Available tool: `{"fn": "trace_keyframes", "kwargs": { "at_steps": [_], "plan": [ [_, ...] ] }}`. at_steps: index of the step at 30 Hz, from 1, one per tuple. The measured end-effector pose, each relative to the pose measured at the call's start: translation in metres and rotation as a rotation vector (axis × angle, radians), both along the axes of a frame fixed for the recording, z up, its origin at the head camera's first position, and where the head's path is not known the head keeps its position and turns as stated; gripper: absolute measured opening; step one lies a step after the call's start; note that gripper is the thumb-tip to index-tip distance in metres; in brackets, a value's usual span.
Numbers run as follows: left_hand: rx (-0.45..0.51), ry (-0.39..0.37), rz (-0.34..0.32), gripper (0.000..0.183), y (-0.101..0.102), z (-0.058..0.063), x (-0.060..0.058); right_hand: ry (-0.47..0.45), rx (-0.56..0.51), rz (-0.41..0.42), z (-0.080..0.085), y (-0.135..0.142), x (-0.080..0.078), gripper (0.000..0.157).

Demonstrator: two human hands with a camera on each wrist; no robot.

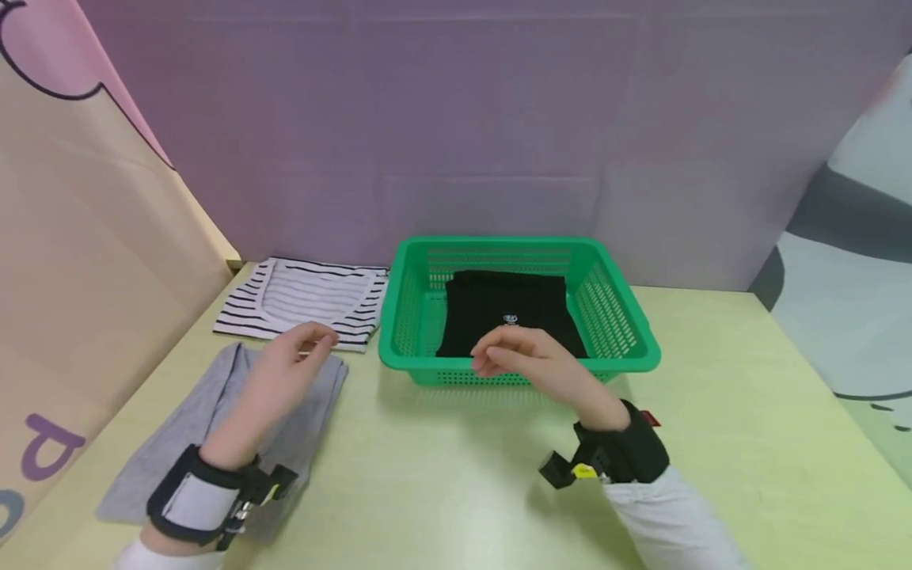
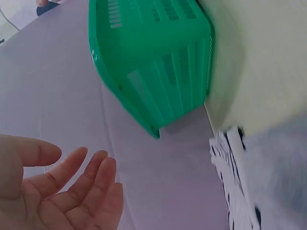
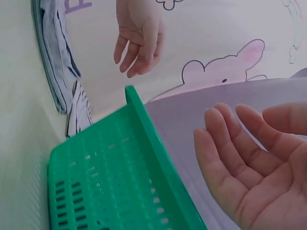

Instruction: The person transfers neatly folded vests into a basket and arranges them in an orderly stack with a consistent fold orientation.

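Left hand (image 1: 288,360) and right hand (image 1: 530,360) both hang in the air with fingers softly bent and thumbs standing apart from the fingertips, palms turned partly toward each other; neither has hold of anything. The right one is over the near rim of the green basket (image 1: 420,364), and the right wrist view shows a gap between its fingers and the plastic. The left one is over the far end of the grey garment (image 1: 302,419), near the striped top (image 1: 317,293), and appears to touch neither. As things lie, one piece looks done: the black garment (image 1: 509,305) is inside the basket, folded into a neat block on its floor, with a small pale emblem facing up. Two pieces are outside it on the table (image 1: 427,475): the striped top, folded flat at the far left, just beside the basket, and the grey garment at the near left, also folded, partly hidden under the left forearm. Whether those two touch each other is hard to tell. If they count as part of the same work, I would judge it about one third through, with both left-side garments not yet in the basket and room beside the black one.
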State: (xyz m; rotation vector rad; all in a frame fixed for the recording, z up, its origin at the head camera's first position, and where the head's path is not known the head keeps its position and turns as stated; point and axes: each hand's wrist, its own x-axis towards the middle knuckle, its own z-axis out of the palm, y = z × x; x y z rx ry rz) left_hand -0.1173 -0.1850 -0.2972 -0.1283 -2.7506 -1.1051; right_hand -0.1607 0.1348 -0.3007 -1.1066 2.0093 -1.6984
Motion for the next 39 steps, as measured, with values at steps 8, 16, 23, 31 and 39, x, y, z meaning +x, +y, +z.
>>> {"fn": "trace_keyframes", "kwargs": {
  "at_steps": [8,16,23,31,39],
  "plan": [
    [-0.113,0.022,0.010,0.031,-0.027,0.007,0.001,-0.038,0.007,0.062,-0.003,-0.017,0.001,0.032],
    [-0.133,0.015,-0.003,0.026,-0.040,-0.001,0.004,-0.054,0.094,0.096,-0.005,-0.038,0.005,0.025],
    [-0.172,-0.033,-0.003,0.028,-0.059,-0.009,0.005,-0.045,0.174,0.143,-0.013,-0.066,0.008,0.022],
    [-0.183,-0.061,-0.001,0.027,-0.077,-0.017,0.000,-0.107,0.238,0.164,-0.014,-0.092,0.003,0.022],
    [-0.204,-0.079,0.027,0.026,-0.094,-0.028,-0.006,-0.155,0.241,0.209,-0.019,-0.117,-0.002,0.025]
  ]
}}
